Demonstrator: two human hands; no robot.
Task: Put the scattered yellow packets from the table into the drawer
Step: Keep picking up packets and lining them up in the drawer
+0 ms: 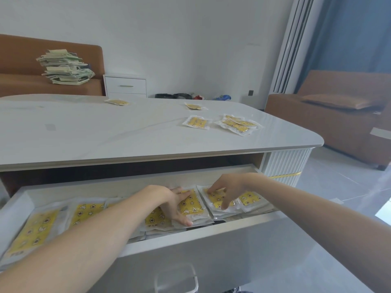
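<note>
The white drawer (211,229) stands pulled out below the table top and holds several yellow packets in clear wrap. My left hand (172,203) lies over a packet (191,205) in the drawer, fingers straight, thumb at its near edge. My right hand (225,190) reaches into the drawer's right part with fingertips and thumb touching the top packet (218,200) of a small pile. On the white table (105,132) lie more yellow packets: one at the far middle (117,101), one further right (194,106), one nearer (196,122) and a small overlapping heap (238,124).
A brown sofa (19,81) behind the table carries a stack of green-white packets (65,67). A white nightstand (125,85) stands by it. Another brown sofa (338,119) is at the right, with grey floor between it and the table.
</note>
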